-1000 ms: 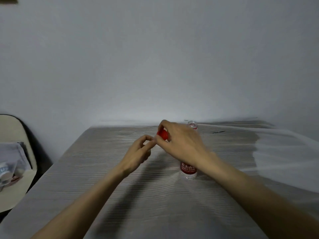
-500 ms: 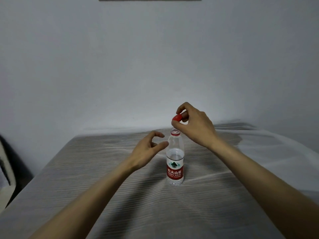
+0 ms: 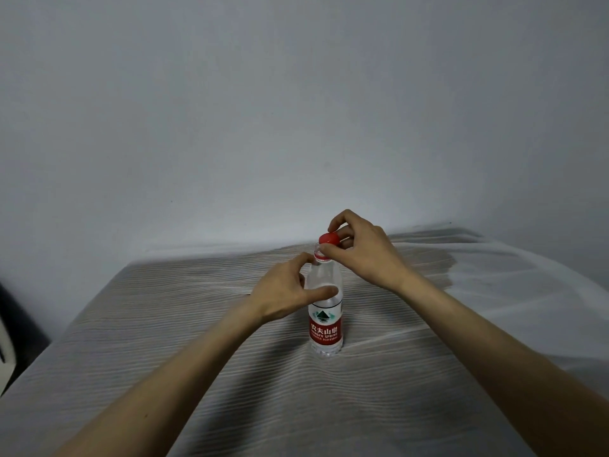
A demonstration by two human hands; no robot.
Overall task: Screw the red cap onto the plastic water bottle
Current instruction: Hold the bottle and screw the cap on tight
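Observation:
A clear plastic water bottle (image 3: 324,328) with a red label stands upright on the striped table (image 3: 184,341). My right hand (image 3: 365,255) pinches the red cap (image 3: 329,238) between thumb and fingers. The cap sits slightly tilted right at the bottle's open mouth, just above the red neck ring. My left hand (image 3: 283,291) wraps the bottle's upper body from the left, thumb across the front and index finger curled at the shoulder. The fingers behind the bottle are hidden.
The table's far edge meets a plain grey wall. A pale translucent sheet (image 3: 514,285) covers the table's right side. A dark chair-like object (image 3: 16,328) stands off the left edge.
The right hand has brought the cap down from above the bottle onto its mouth. The left hand has moved right and closed around the bottle. The head view has shifted.

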